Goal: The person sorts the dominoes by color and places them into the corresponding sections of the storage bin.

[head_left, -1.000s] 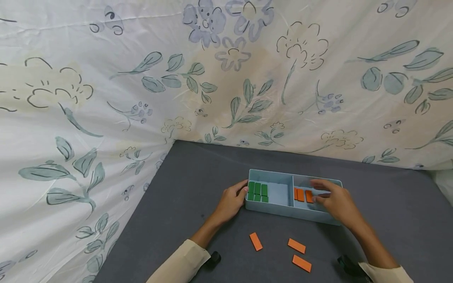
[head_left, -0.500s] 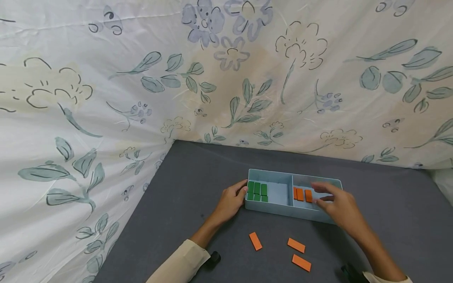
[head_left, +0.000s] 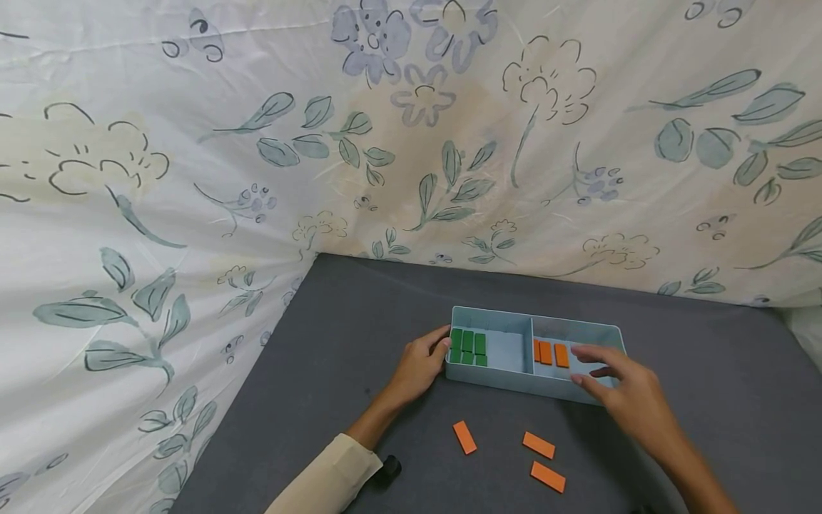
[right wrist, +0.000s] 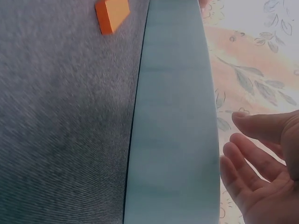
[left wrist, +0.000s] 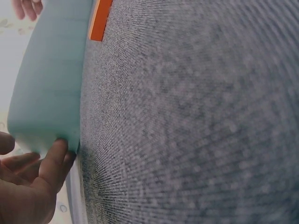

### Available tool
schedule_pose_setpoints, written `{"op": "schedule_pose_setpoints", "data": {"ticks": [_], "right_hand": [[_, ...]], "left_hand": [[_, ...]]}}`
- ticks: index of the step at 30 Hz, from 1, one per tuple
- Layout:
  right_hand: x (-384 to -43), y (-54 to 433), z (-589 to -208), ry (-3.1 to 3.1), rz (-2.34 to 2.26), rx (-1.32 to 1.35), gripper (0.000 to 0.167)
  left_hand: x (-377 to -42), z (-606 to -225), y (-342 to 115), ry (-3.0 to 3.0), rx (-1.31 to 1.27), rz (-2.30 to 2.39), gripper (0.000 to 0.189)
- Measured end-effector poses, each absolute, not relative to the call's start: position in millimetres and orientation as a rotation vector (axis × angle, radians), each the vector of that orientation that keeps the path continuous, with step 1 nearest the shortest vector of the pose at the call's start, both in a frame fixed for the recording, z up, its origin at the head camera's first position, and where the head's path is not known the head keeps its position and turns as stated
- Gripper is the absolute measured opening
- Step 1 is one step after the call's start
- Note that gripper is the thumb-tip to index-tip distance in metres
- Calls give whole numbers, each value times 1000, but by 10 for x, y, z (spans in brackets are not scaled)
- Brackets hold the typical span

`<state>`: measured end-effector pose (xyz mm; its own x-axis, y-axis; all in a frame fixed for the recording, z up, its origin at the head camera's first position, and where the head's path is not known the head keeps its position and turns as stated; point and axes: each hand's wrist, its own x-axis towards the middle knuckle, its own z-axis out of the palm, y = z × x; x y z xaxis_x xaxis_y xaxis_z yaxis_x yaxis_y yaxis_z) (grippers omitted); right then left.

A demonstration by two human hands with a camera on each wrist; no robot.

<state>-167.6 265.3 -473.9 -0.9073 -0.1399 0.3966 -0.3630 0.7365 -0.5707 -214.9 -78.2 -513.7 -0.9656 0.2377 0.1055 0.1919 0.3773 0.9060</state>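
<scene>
A light blue two-part box (head_left: 514, 384) stands on the dark table. Several green blocks (head_left: 468, 348) lie in rows at the left end of its left compartment. Three orange blocks (head_left: 545, 353) sit side by side by the divider in the right compartment. My left hand (head_left: 417, 368) rests its fingertips against the box's left end wall, and the left wrist view shows these fingers (left wrist: 55, 158) touching the outside of that wall. Over the right part of the box hovers my right hand (head_left: 626, 389), fingers spread and apart from the thumb (right wrist: 261, 126), with nothing between them.
In front of the box, loose orange blocks lie on the grey table cloth (head_left: 359, 314): one to the left (head_left: 465, 437) and a pair to the right (head_left: 548, 477). Floral fabric (head_left: 411, 143) hangs behind and along the left side.
My right hand has drawn back from the rightmost orange block toward the right and front, fingers opening wider. The block stays in the compartment. My left hand keeps its place at the box's end.
</scene>
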Motion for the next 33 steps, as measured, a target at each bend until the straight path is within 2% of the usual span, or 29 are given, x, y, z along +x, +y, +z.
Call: {"op": "schedule_pose_setpoints", "data": {"ticks": [14,24,33], "right_hand": [[-1419,2619,-4878,-2466,1029,522,58],[-1314,2572,-5039,-2632,1290,676,44],[-1317,2598,-5154,-2764,1461,869,45]], "left_hand": [[-2151,-5126,-773,2565,398,1672,48],[-2137,-5120,-786,2589,396,1647,48],[-2134,-5118,-767,2583,387,1652,49]]}}
